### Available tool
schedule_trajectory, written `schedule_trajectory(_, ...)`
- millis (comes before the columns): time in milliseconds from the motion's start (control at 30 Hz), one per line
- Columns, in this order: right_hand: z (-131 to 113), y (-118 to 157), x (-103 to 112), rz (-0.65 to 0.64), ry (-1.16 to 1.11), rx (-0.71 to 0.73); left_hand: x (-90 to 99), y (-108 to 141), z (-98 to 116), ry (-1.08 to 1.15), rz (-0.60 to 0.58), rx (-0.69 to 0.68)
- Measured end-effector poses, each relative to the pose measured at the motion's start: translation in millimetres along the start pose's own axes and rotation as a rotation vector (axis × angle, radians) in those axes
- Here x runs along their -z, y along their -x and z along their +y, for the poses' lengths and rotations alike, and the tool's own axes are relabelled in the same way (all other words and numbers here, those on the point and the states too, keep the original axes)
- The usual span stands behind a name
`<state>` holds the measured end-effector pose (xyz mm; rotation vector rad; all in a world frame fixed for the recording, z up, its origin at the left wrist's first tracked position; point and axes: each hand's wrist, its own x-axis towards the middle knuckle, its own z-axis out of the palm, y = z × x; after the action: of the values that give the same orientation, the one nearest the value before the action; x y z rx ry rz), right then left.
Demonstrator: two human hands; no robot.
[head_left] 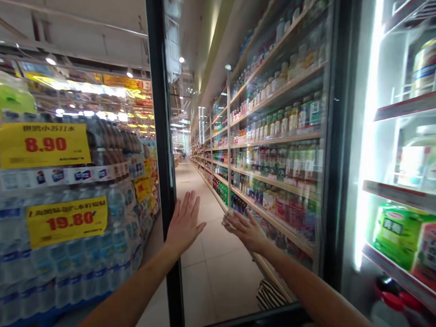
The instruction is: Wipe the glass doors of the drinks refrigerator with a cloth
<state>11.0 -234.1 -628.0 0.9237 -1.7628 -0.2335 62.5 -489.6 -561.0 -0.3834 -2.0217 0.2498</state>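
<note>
An open glass cooler door [161, 113] with a black frame stands before me. My left hand [184, 225] lies flat by the frame's left side, fingers stretched upward and thumb apart. Farther right, my right hand [249, 230] is held up to the pane with its fingers spread, the tips blurred. Neither hand holds anything. Whether the right palm presses on the glass or hovers just off it, I cannot tell. Through the pane or mirrored in it appear long shelves of bottles [274, 127] and a pale tiled floor [204, 265].
The lit cooler shelves [400, 194] at right carry green and red packs [398, 235] and jugs. Stacked water bottles [73, 256] with yellow price signs [44, 144] fill the left side. A striped cloth [270, 296] shows low in the pane.
</note>
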Motion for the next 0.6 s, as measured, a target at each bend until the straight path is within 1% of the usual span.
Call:
schedule_trajectory(33,9.0,-12.3,3.3,0.038,0.016,-0.069,-2.6,1.7,0.7,0.0,0.0,-0.005)
schedule_trajectory(100,26.3,-38.2,9.5,0.103,0.049,-0.281,-7.0,4.9,3.2,0.006,-0.009,-0.032)
schedule_trajectory(167,35.1,-53.6,12.2,0.136,0.056,-0.392,-10.3,7.4,7.1,0.014,-0.023,-0.059)
schedule_trajectory(200,34.3,-53.9,11.9,0.14,0.054,-0.407,-11.6,8.3,9.2,0.018,-0.028,-0.066)
schedule_trajectory(267,22.3,-38.0,8.2,0.128,0.047,-0.379,-13.5,9.6,12.6,0.023,-0.027,-0.064)
schedule_trajectory(333,1.6,-5.7,2.3,0.088,0.036,-0.304,-14.9,10.7,14.0,0.024,-0.016,-0.059)
schedule_trajectory(400,-17.5,28.3,-3.9,0.016,0.01,-0.226,-15.9,11.6,13.6,0.018,0.0,-0.057)
schedule_trajectory(433,-23.2,40.4,-6.3,-0.001,0.005,-0.204,-16.3,11.7,13.4,0.014,0.008,-0.062)
schedule_trajectory(467,-25.1,46.9,-7.8,-0.017,0.003,-0.182,-16.7,11.3,13.7,0.012,0.013,-0.081)
schedule_trajectory(500,-22.8,46.8,-7.9,-0.02,0.009,-0.173,-16.9,10.2,14.9,0.012,0.016,-0.112)
schedule_trajectory(533,-16.3,39.9,-6.4,-0.007,0.022,-0.182,-17.0,8.2,17.1,0.015,0.016,-0.15)
schedule_trajectory(600,6.9,9.9,1.4,0.058,0.062,-0.265,-16.6,1.6,25.0,0.028,0.012,-0.216)
